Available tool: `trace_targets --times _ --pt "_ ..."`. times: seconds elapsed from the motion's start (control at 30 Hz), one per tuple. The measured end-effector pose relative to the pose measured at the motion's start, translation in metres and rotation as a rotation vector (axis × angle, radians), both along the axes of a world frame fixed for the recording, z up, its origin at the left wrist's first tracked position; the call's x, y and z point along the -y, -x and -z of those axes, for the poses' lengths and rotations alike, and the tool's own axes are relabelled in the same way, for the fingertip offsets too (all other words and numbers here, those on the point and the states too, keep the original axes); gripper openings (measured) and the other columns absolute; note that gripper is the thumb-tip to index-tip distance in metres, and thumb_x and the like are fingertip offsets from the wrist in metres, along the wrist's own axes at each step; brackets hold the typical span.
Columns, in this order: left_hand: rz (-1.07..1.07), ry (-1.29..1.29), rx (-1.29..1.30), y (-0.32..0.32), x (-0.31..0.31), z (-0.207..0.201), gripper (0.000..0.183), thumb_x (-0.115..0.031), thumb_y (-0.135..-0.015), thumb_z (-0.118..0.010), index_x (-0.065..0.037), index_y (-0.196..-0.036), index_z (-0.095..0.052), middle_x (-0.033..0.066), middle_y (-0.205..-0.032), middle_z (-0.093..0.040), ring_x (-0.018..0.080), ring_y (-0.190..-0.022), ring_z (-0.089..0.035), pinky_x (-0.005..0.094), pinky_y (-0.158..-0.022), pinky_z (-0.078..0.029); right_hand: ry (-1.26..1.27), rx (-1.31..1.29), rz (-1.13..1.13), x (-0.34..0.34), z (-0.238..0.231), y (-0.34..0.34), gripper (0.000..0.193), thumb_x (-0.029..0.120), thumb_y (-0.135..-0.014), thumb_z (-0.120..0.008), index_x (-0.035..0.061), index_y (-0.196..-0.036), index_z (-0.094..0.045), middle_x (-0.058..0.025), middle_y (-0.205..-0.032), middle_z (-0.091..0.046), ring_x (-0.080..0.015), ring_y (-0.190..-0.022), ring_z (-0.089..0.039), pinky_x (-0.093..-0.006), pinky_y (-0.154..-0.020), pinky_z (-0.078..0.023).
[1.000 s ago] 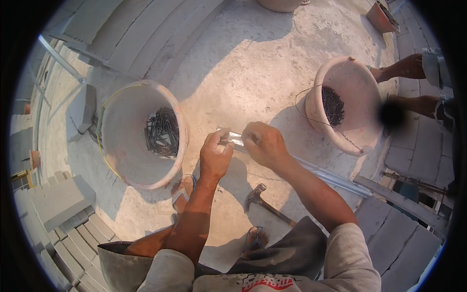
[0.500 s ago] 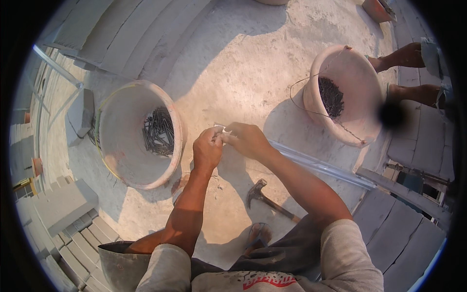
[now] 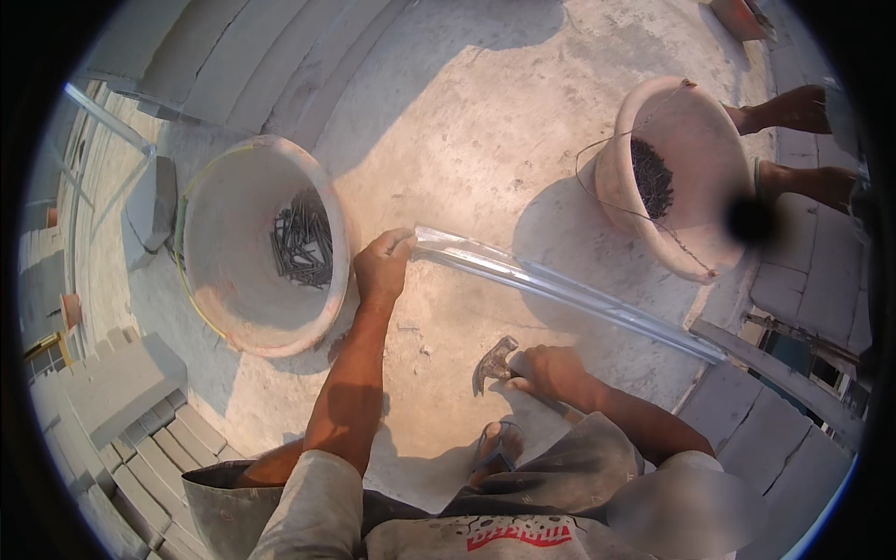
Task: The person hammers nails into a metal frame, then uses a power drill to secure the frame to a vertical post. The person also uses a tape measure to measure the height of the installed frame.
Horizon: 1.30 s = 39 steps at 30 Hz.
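Observation:
My left hand [image 3: 381, 261] is closed on the end of a long, shiny metal channel [image 3: 560, 294], between two buckets. The channel slants from my fingers to the lower right, its far end by the grey blocks. Low in front of me, my right hand [image 3: 553, 375] is wrapped round the handle of a claw hammer [image 3: 495, 364], close below its head. The hammer head points left, over the floor or on it; I cannot tell which. My fingers hide part of the handle.
A pale bucket [image 3: 219, 210] on the left holds many nails [image 3: 303, 241]. Another bucket [image 3: 695, 149] on the right also contains dark nails [image 3: 651, 177]. Beyond it show another person's legs [image 3: 793, 112]. Grey blocks [image 3: 747, 439] are stacked right, lower left and upper left.
My right hand has left my left hand and come down onto the hammer. My left hand now grips the raised channel end, a little left of where both hands met.

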<state>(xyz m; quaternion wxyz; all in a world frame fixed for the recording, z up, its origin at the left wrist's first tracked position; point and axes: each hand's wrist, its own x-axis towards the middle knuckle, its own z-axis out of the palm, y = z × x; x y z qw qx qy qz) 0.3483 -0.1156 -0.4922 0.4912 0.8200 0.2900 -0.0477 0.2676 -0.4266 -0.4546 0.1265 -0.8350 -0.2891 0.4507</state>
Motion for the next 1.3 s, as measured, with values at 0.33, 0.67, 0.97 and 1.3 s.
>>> trace_targets --times 0.33,0.67,0.97,1.3 --pt "0.174 -0.383 0.123 0.006 0.004 0.013 0.016 -0.021 -0.082 -0.067 -0.013 -0.095 -0.072 0.0121 -0.088 -0.068 0.0307 -0.091 -0.061 0.0417 -0.084 -0.046 -0.055 -0.058 -0.013 0.007 0.017 0.025 0.031 0.031 -0.078 -0.066 0.0076 -0.097 -0.067 -0.0139 -0.088 -0.069 -0.0342 -0.081 -0.066 -0.0447 -0.073 -0.053" --pt "0.213 -0.456 0.332 0.008 0.01 0.018 0.014 -0.015 -0.084 -0.068 -0.009 -0.096 -0.07 0.0087 -0.087 -0.068 0.0284 -0.089 -0.061 0.0393 -0.085 -0.043 -0.325 -0.316 0.758 -0.007 -0.027 -0.012 0.031 0.032 -0.091 -0.057 0.0012 -0.091 -0.054 -0.0142 -0.072 -0.056 -0.0244 -0.066 -0.058 -0.0388 -0.063 -0.046" --pt "0.128 -0.582 0.421 0.016 0.016 0.031 0.01 -0.018 -0.085 -0.066 -0.012 -0.089 -0.071 0.0044 -0.087 -0.067 0.0232 -0.091 -0.06 0.0392 -0.086 -0.039 -0.568 -0.2 0.715 -0.08 -0.065 -0.08 0.049 0.05 -0.101 -0.039 0.0024 -0.101 -0.05 -0.0095 -0.067 -0.051 -0.0193 -0.062 -0.053 -0.037 -0.059 -0.043" --pt "0.072 -0.483 0.486 0.021 0.01 0.042 0.016 -0.021 -0.085 -0.067 -0.007 -0.092 -0.068 0.0086 -0.093 -0.068 0.0261 -0.092 -0.062 0.0371 -0.088 -0.036 -0.441 -0.114 0.624 -0.12 -0.025 -0.092 0.052 0.049 -0.102 -0.035 -0.0005 -0.104 -0.051 -0.0255 -0.073 -0.057 -0.0399 -0.068 -0.059 -0.0465 -0.063 -0.044"
